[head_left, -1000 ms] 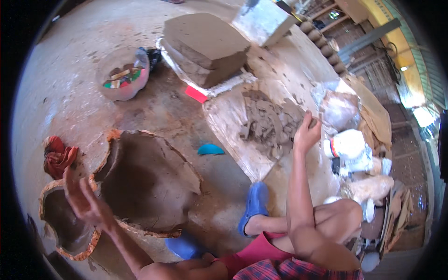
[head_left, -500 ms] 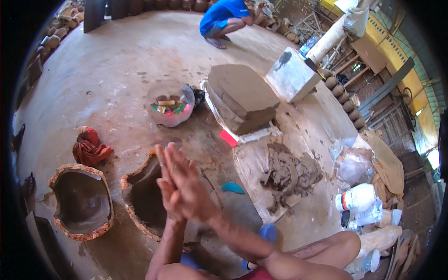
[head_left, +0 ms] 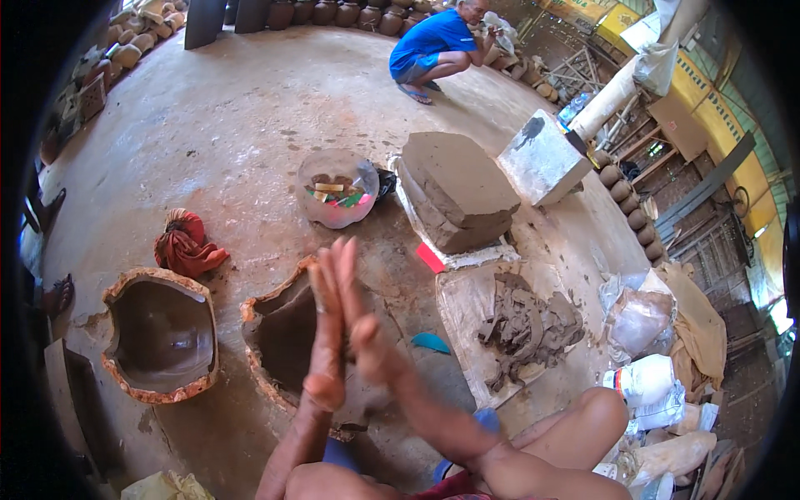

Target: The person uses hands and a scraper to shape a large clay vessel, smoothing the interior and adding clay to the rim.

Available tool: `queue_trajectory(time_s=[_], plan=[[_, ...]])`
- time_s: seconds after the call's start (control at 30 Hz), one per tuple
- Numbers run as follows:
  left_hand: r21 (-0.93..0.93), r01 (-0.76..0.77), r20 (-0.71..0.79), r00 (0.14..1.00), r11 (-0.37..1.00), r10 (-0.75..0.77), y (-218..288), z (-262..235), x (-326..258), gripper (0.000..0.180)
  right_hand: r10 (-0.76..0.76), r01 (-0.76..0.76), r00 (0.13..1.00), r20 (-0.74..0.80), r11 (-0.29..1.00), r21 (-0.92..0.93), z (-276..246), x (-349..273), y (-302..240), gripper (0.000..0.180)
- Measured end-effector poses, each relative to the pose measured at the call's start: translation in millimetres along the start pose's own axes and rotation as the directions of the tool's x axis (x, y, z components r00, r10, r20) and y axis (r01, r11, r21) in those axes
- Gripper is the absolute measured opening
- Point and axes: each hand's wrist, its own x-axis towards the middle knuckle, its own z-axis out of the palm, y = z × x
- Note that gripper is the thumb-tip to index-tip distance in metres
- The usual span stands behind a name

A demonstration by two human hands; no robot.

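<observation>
Both hands are raised in front of me, palms facing and fingers stretched upward. My left hand (head_left: 327, 337) is flat and upright, its fingers together. Beside it my right hand (head_left: 365, 333) is smeared by motion, its fingers also straight; a narrow gap shows between the palms near the wrists. I see nothing held in either hand. Behind and below them lies a hollow mold (head_left: 279, 346) with a rough orange rim and dark clay inside, partly hidden by my arms. A similar mold (head_left: 162, 337) sits to its left. Right of my hands is a teal curved scraper (head_left: 431, 342).
A large block of grey clay (head_left: 458, 187) stands ahead, with loose clay scraps (head_left: 529, 325) on a sheet nearer me. A clear bowl of tools (head_left: 337, 190), a red cloth (head_left: 189, 246) and a whitish block (head_left: 543, 158) lie around. A person in blue (head_left: 433, 46) squats at the back.
My hands were pressed together and slanted across each other; now they stand more upright and slightly apart. The whole view has shifted, so the scene sits farther right and a little lower.
</observation>
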Motion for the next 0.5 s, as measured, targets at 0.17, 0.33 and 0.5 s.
queue_trajectory(time_s=[0.17, 0.33, 0.5], plan=[[0.009, 0.133, -0.218, 0.967, 0.991, -0.128, 26.7, -8.8, 15.3, 0.144, -0.094, 0.099, 0.994, 0.06, 0.991, -0.092, 32.0, -18.1, -15.6, 0.119], [0.056, -0.015, 0.018, 1.0, 0.998, 0.014, 13.4, -8.8, -9.9, 0.146, 0.012, -0.011, 0.997, -0.07, 1.0, 0.018, 18.0, 27.1, -25.7, 0.134], [-0.009, 0.06, -0.107, 0.992, 0.998, -0.06, 19.8, -15.9, -1.0, 0.144, -0.094, 0.095, 0.995, 0.011, 0.99, -0.104, 32.1, -7.1, -18.6, 0.118]])
